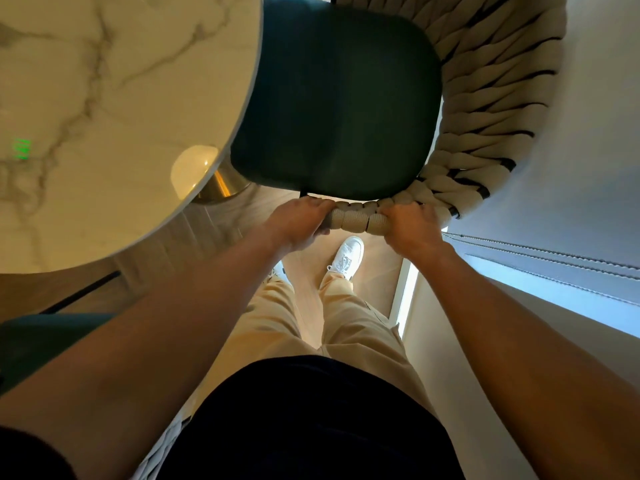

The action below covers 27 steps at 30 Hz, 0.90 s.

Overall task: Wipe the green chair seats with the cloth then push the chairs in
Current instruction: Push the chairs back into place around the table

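A chair with a dark green seat (339, 105) and a woven beige rope backrest (495, 109) stands right in front of me. The seat's left part lies under the edge of the round marble table (104, 109). My left hand (298, 220) and my right hand (412, 230) both grip the near rim of the rope backrest, a short stretch of rope showing between them. No cloth is in sight. A second green seat (38, 344) peeks in at the lower left, partly behind my left arm.
The table's brass pedestal base (221, 183) stands on the wooden floor below the tabletop edge. A pale wall and a bright window strip (554, 282) run along the right. My legs and white shoes (346, 256) are directly behind the chair.
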Available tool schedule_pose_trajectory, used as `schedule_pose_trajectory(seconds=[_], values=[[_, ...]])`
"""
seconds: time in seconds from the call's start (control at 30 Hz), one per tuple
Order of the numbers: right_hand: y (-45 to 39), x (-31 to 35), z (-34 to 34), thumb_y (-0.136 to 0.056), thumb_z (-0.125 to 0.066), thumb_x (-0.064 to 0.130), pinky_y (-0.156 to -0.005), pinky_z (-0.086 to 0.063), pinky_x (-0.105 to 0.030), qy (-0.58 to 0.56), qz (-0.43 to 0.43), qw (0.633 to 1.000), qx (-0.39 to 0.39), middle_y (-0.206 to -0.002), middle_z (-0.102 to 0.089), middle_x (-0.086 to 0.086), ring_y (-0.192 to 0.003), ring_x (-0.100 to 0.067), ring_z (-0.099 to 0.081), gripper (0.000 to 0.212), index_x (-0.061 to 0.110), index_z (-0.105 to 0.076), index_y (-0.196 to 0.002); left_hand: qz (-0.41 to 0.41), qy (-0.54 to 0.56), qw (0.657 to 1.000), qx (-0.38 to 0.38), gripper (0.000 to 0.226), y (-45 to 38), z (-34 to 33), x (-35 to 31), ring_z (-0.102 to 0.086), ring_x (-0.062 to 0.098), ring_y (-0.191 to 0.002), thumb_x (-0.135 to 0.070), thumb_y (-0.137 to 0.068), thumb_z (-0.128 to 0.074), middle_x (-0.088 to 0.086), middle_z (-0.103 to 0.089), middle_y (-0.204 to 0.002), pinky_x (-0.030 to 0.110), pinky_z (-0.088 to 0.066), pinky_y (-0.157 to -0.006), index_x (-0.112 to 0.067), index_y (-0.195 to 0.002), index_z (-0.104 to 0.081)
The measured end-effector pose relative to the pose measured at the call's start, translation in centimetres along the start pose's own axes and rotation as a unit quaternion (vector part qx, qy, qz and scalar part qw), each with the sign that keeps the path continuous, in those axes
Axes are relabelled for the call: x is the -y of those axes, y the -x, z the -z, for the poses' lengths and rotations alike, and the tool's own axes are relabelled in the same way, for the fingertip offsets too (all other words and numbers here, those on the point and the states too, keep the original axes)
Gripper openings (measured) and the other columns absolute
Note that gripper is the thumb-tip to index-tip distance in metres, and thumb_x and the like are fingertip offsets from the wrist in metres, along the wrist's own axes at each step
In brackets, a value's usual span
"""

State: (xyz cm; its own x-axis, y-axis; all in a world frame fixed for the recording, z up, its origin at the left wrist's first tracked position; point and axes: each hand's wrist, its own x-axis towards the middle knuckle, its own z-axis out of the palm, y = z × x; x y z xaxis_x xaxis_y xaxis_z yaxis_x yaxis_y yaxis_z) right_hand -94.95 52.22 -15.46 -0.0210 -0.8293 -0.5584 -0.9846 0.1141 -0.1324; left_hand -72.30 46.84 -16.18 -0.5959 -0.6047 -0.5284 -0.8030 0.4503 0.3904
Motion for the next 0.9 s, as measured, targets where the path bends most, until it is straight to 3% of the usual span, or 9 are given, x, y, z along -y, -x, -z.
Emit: schedule_pose_trajectory(seconds=[0.27,0.43,0.63,0.9], values=[[3.8,0.5,-2.1,-0.088,-0.067,0.019,-0.091,-0.05,-0.041,0.013,-0.017,1.0,0.022,-0.096,-0.071,0.001,-0.09,-0.023,-0.063,0.025,0.031,-0.07,-0.11,-0.05,-0.031,0.998,-0.006,0.065,2.8,-2.5,-0.7,-0.062,0.026,-0.119,-0.031,-0.094,-0.07,0.002,-0.059,-0.14,0.038,-0.054,-0.093,-0.026,-0.151,-0.039],[2.4,1.2,-2.1,-0.09,-0.067,0.022,-0.083,-0.048,-0.032,-0.017,-0.024,1.0,-0.005,-0.09,-0.069,0.003,-0.081,-0.019,-0.062,0.016,0.03,-0.071,-0.103,-0.036,-0.032,0.999,0.011,0.056,2.3,-1.2,0.3,-0.065,0.024,-0.111,-0.029,-0.095,-0.068,0.001,-0.064,-0.132,0.038,-0.055,-0.088,-0.028,-0.146,-0.044],[1.1,2.9,-1.6,-0.087,-0.071,0.023,-0.088,-0.047,-0.035,-0.029,-0.014,0.999,-0.011,-0.097,-0.07,0.0,-0.088,-0.021,-0.063,0.028,0.031,-0.07,-0.115,-0.011,-0.041,0.999,0.024,0.056,2.2,0.4,1.6,-0.063,0.025,-0.115,-0.025,-0.097,-0.067,0.005,-0.064,-0.131,0.039,-0.051,-0.095,-0.027,-0.148,-0.043],[3.1,1.3,-2.2,-0.09,-0.071,0.026,-0.087,-0.052,-0.036,-0.038,-0.01,0.999,-0.005,-0.105,-0.069,0.001,-0.091,-0.021,-0.063,0.028,0.031,-0.067,-0.117,-0.004,-0.018,1.0,0.025,0.059,3.2,-2.1,-0.4,-0.061,0.028,-0.118,-0.03,-0.095,-0.068,0.007,-0.061,-0.136,0.041,-0.055,-0.092,-0.023,-0.148,-0.042]])
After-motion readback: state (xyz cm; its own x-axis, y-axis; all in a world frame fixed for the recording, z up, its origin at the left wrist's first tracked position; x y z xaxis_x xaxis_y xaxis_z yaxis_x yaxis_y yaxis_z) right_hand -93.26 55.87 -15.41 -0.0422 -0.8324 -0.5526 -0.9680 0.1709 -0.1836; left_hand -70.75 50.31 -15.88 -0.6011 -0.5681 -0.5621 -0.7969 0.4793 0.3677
